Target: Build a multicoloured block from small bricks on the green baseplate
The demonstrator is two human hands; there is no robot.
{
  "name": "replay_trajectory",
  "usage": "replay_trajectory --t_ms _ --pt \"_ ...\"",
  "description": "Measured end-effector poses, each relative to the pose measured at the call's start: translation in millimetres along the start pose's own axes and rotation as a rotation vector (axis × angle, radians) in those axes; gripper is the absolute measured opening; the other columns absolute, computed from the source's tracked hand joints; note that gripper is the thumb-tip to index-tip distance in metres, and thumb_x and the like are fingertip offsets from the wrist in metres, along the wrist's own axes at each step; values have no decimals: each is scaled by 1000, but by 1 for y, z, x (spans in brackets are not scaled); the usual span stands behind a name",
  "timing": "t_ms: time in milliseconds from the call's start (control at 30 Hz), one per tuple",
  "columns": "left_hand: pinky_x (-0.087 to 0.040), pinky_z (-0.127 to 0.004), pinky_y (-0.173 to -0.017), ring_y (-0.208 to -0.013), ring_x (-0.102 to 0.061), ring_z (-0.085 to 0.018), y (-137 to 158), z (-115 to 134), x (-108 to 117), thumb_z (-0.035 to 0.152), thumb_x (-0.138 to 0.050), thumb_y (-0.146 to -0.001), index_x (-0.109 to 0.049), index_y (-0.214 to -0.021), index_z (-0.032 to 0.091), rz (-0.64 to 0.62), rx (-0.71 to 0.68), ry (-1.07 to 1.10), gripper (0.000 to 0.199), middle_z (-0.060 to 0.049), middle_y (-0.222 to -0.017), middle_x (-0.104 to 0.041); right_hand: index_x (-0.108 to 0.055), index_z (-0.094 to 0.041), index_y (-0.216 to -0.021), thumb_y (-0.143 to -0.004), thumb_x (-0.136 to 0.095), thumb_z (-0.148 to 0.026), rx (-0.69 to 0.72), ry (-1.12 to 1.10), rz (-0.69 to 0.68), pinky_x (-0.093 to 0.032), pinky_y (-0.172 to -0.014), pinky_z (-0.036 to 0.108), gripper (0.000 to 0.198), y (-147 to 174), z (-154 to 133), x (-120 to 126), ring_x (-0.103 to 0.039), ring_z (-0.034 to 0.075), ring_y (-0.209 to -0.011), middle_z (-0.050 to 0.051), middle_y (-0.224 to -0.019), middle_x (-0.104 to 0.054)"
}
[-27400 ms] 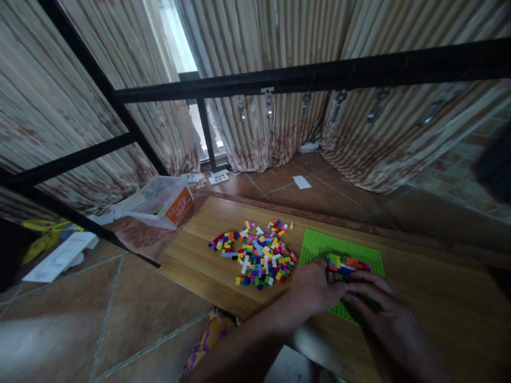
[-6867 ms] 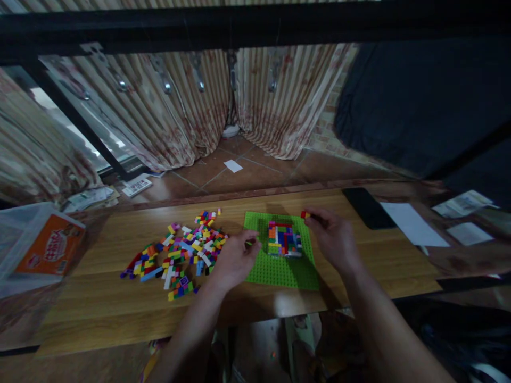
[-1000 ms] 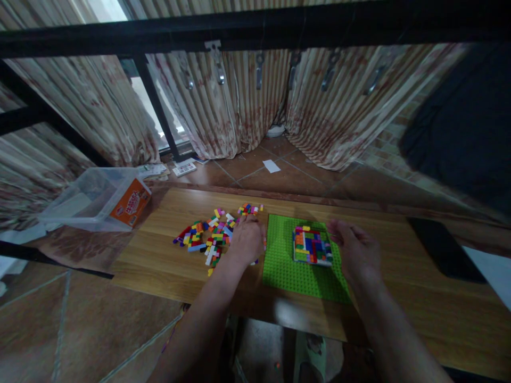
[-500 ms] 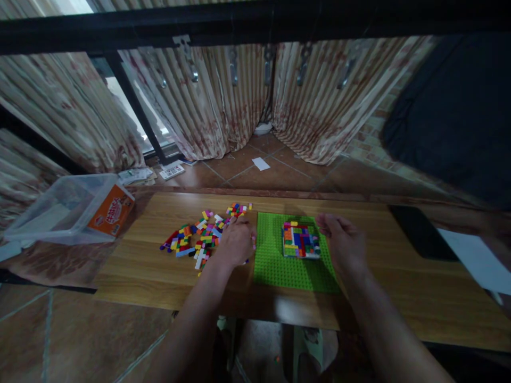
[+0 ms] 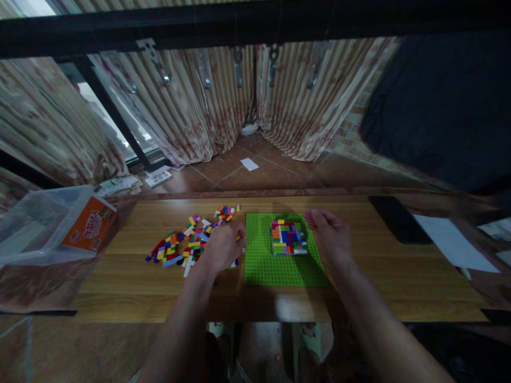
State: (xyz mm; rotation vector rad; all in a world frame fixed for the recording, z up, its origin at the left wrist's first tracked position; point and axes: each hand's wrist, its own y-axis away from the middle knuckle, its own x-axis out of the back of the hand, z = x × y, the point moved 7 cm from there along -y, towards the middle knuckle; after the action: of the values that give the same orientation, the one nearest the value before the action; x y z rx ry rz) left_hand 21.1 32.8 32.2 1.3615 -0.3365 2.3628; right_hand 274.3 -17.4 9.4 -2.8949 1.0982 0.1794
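My left hand (image 5: 225,246) is over the right side of a pile of loose toy bricks (image 5: 195,244) in many colours. Its fingers are curled in, and whatever may be between them is hidden. On the green baseplate (image 5: 259,271) stands a low, roughly square build of bricks (image 5: 289,238), with red, blue, orange and yellow on top. Beside its right side, above the baseplate's edge, is my right hand (image 5: 330,234). The thumb and fingers are pinched together; I cannot make out anything in them. A gap separates this hand from the build.
The wooden table (image 5: 123,287) runs across the view. A dark flat tablet-like object (image 5: 399,219) and white paper (image 5: 455,244) lie at the right. A clear plastic box (image 5: 43,223) with an orange label stands at the left. Curtains (image 5: 295,101) hang behind.
The whole view has shifted, with things now further left. My left hand's fingers, earlier reaching into the pile, have drawn in and curled. My right hand stays pinched beside the build.
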Motion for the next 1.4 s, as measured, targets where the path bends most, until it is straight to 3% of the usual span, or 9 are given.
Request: replay_trajectory --t_ms 133,300,400,533,733,933,1033,1133,1400 --pt "-44 -25 -61 -61 -59 -13 -3 4 -1 23 -58 -80 -61 -76 19 0 64 408 6 2 -65 -63 -72 -20 -71 -72 -70 -40 95 80 -76 -50 -71 29 20 7 -14 -7 -64 16 -71 1 -72 -71" --pt "-47 -24 -65 -69 -61 -12 -8 14 -14 23 -70 -70 -65 -81 15 187 182 970 14 -1 -75 -68 -75 -24 -85 -77 -69 -37 219 223 -356 -50 -72 30 16 28 -27 -29 -64 16 -75 0 -81 -73" --pt "-45 -22 -59 -58 -55 -9 -7 28 -30 24 -72 -69 -68 -85 14 179 255 1186 19 2 -64 -64 -74 -24 -92 -78 -69 -36 238 282 -484 -49 -72 29 19 40 -26 -37 -64 16 -75 1 -85 -73" --pt "-44 -21 -57 -56 -54 -7 -5 46 -43 24 -73 -68 -69 -83 13 127 277 1350 19 1 -64 -65 -75 -24 -91 -78 -70 -37 238 314 -482 -48 -70 28 19 45 -25 -39 -63 16 -74 1 -85 -73" --pt "-45 -21 -57 -59 -57 -9 -7 51 -48 26 -71 -70 -69 -82 14 126 307 1297 17 1 -65 -65 -75 -23 -86 -79 -68 -38 238 281 -411 -49 -72 29 18 38 -23 -34 -64 17 -76 2 -84 -73" --pt "-50 -25 -70 -77 -64 -14 -13 36 -42 22 -62 -79 -69 -93 14 219 268 988 18 -5 -90 -72 -74 -22 -91 -84 -60 -33 325 454 -318 -49 -79 33 19 18 -20 -21 -66 19 -84 4 -92 -73" --pt "-51 -28 -81 -84 -66 -16 -12 32 -38 20 -59 -81 -69 -101 14 237 235 730 23 -7 -99 -72 -73 -19 -91 -87 -54 -28 438 656 -343 -47 -85 36 21 13 -21 -25 -65 22 -90 7 -94 -71" --pt "-51 -32 -85 -88 -67 -18 -11 35 -41 23 -59 -82 -65 -115 13 173 228 559 35 -10 -113 -69 -72 -18 -91 -89 -50 -26 535 783 -403 -47 -88 38 24 12 -20 -35 -63 23 -93 8 -94 -70" --pt "-51 -35 -93 -101 -65 -21 -9 48 -48 22 -56 -84 -57 -128 14 84 148 396 45 -12 -127 -63 -71 -20 -91 -90 -49 -23 610 859 -468 -48 -86 37 23 15 -13 -46 -62 23 -92 8 -95 -69"
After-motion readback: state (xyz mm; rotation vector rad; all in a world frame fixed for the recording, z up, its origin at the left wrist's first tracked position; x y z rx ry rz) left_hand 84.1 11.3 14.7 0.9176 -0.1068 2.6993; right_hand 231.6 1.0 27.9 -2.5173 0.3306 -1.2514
